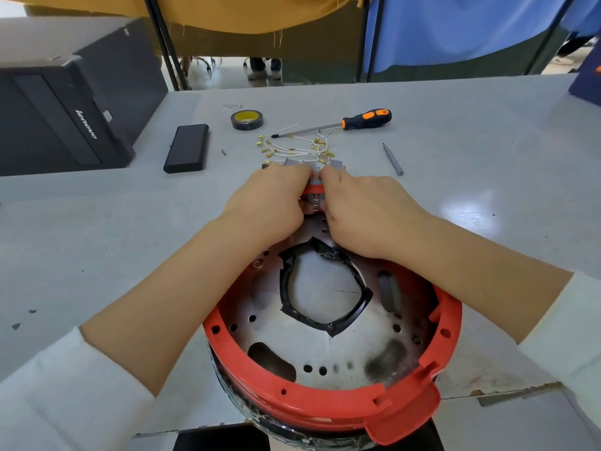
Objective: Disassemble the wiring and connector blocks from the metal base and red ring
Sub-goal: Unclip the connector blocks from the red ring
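Red plastic ring point(325, 406) seated around a round perforated metal base plate point(325, 349), lying on a grey worktable point(487, 131) with its near edge over the table's front; the plate's central opening is edged with torn black tape point(325, 252); both hands meet at the ring's far rim, the left hand point(270, 203) and the right hand point(367, 213) knuckle to knuckle, fingers of each curled down and inward around a small grey connector block point(315, 183) that sits on the red rim between the fingertips; how tightly each finger presses cannot be told, since the fingertips are hidden behind the knuckles; just beyond the fingers, a row of further grey connector blocks point(336, 164) lies on the table, partly hidden by the hands; beyond those, near the fingertips, a loose bundle of thin white wires with brass spade terminals point(299, 148); farther past the wires, an orange-and-black-handled screwdriver point(366, 119) lying crosswise, its tip toward the left-hand side, and a roll of black tape with a yellow core point(247, 119); outward of the left hand's fingers, a flat black rectangular case point(187, 152) and, well apart, a black desktop computer tower point(65, 109) on its side; outward of the right hand's fingers, a short grey metal bit point(393, 159); white sleeves are pushed back on both forearms.
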The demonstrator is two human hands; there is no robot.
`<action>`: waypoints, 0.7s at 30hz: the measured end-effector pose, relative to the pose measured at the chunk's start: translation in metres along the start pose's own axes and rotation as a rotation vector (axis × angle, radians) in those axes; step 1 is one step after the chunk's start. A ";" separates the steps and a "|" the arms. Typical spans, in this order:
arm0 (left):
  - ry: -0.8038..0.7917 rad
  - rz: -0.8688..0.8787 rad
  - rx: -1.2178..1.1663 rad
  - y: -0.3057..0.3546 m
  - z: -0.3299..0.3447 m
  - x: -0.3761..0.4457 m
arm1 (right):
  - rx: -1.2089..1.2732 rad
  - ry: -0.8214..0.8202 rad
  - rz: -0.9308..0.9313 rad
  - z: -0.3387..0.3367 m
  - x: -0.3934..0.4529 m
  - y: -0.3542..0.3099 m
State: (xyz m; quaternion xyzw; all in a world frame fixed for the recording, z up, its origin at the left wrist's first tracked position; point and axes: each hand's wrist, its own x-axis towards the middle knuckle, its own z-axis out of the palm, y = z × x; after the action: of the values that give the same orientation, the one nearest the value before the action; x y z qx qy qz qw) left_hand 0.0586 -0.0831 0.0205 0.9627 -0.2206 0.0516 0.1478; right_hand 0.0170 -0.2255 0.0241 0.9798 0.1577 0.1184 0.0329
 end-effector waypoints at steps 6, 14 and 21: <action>0.062 -0.058 -0.022 0.003 -0.003 -0.006 | 0.333 -0.140 0.226 -0.009 0.007 0.001; 0.052 -0.145 0.100 0.004 -0.006 -0.005 | 0.911 -0.273 0.387 -0.019 0.030 0.011; 0.058 -0.080 0.087 0.002 -0.004 -0.006 | 1.283 -0.175 0.580 -0.011 0.051 0.042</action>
State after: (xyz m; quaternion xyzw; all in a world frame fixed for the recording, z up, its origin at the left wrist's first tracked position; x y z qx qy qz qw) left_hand 0.0523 -0.0808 0.0235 0.9744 -0.1751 0.0829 0.1140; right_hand 0.0736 -0.2488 0.0505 0.8143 -0.0741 -0.0728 -0.5711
